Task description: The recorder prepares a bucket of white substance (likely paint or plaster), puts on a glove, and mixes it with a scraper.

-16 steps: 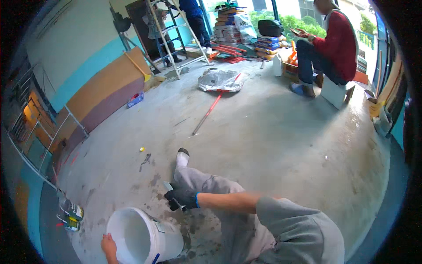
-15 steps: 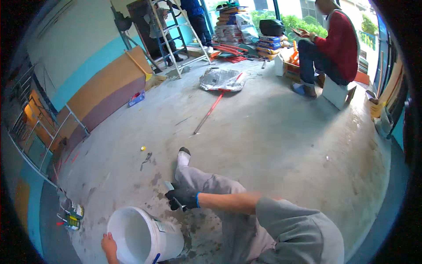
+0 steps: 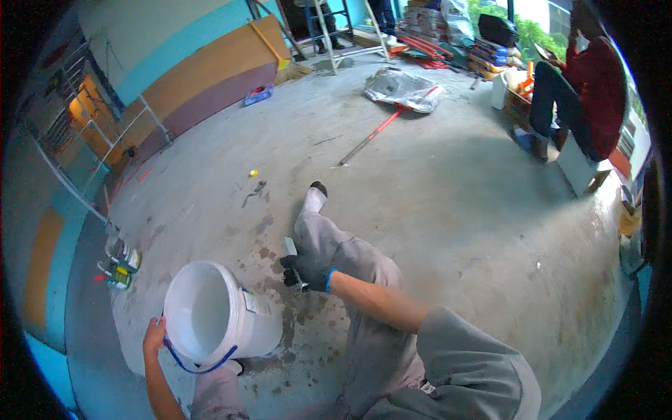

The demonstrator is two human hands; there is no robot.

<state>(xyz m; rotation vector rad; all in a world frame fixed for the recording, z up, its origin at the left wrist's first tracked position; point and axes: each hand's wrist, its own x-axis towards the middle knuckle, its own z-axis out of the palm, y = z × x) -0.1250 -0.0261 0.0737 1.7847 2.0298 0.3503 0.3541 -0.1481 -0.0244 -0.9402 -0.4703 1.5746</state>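
Note:
A white plastic bucket point(image 3: 262, 320) stands on the floor before me, its mouth toward the left and its blue handle hanging down at the near side. The inside that shows is pale, with no contents I can make out. My bare left hand point(image 3: 155, 336) grips the bucket's left rim near the handle's end. To the bucket's right, my right hand point(image 3: 306, 273) wears a black glove with a blue cuff. Its fingers are closed round a small scraper point(image 3: 290, 246), whose pale flat end sticks out beyond them.
Small cans point(image 3: 120, 273) stand by the left wall. Ahead lie a yellow tape roll point(image 3: 253, 173), a dark scrap point(image 3: 255, 192) and a red-handled pole point(image 3: 378, 133) beside a grey sheet point(image 3: 402, 89). A person point(image 3: 591, 98) sits at the right. A ladder point(image 3: 325, 31) stands at the back.
The whole view has shifted, so the floor things sit further right and the bucket higher. The bucket's handle now shows at its near side. Both hands keep their holds.

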